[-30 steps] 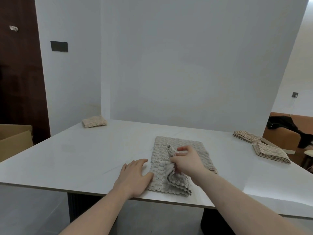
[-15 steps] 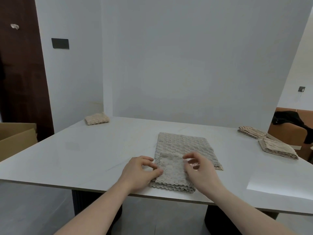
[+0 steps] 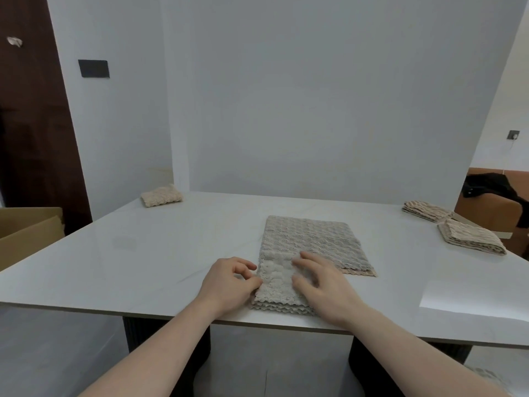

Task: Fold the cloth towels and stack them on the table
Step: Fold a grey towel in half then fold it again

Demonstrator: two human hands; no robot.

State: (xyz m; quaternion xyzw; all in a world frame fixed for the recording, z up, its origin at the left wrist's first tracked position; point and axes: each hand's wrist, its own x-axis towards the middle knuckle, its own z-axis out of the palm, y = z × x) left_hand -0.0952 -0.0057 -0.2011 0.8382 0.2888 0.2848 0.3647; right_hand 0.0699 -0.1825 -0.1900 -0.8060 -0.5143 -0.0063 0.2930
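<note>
On the table, left hand pinching the towel edge, right hand flat, fingers spread, no grip.

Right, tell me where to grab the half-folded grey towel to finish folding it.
Pinch the grey towel at the two corners of its doubled near end, one from each side, and carry that end away toward the flat far edge. The folded flap lies thick there, and both hands, left and right, already flank it.
</note>
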